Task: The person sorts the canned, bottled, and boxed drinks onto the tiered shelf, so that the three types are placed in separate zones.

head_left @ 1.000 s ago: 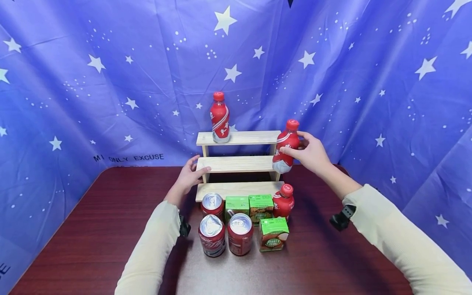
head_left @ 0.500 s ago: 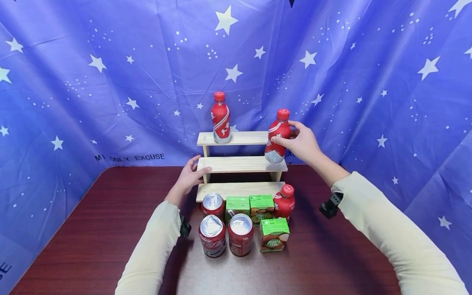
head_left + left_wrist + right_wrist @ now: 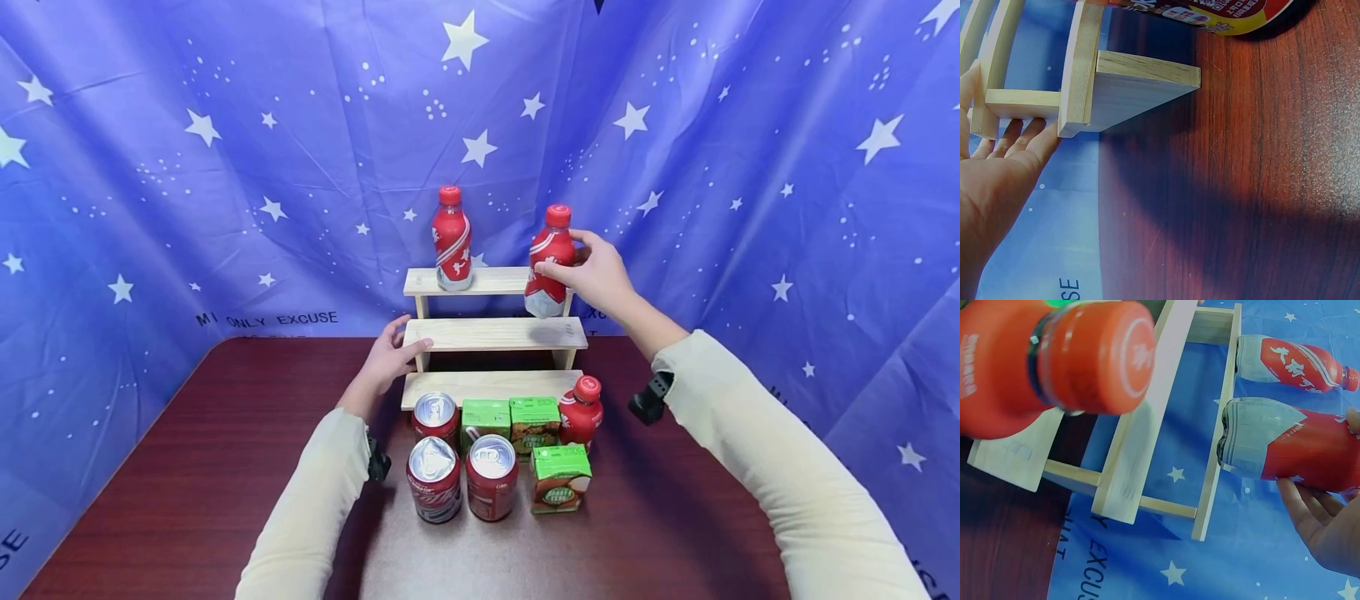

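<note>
In the head view my right hand (image 3: 596,271) grips a red plastic bottle (image 3: 550,262) with a red cap, thumb in front and fingers behind. The bottle leans slightly, its base overlapping the right part of the top tier of the wooden shelf (image 3: 495,333). A similar bottle (image 3: 453,237) stands on that tier's left part. My left hand (image 3: 386,358) holds the shelf's left end, thumb over the middle tier; in the left wrist view its fingers (image 3: 1034,147) lie along the side support. The right wrist view has the gripped bottle (image 3: 1291,445) close beside the standing one.
Before the shelf stand several red drink cans (image 3: 492,479), several green drink cartons (image 3: 561,479) and a third red bottle (image 3: 581,412). A dark red wooden table (image 3: 247,450) carries everything. Behind hangs a blue star-printed cloth (image 3: 300,167).
My right hand has carried the bottle leftward and upward, from the right end of the shelf to the top tier. My left hand keeps its place at the shelf's left end.
</note>
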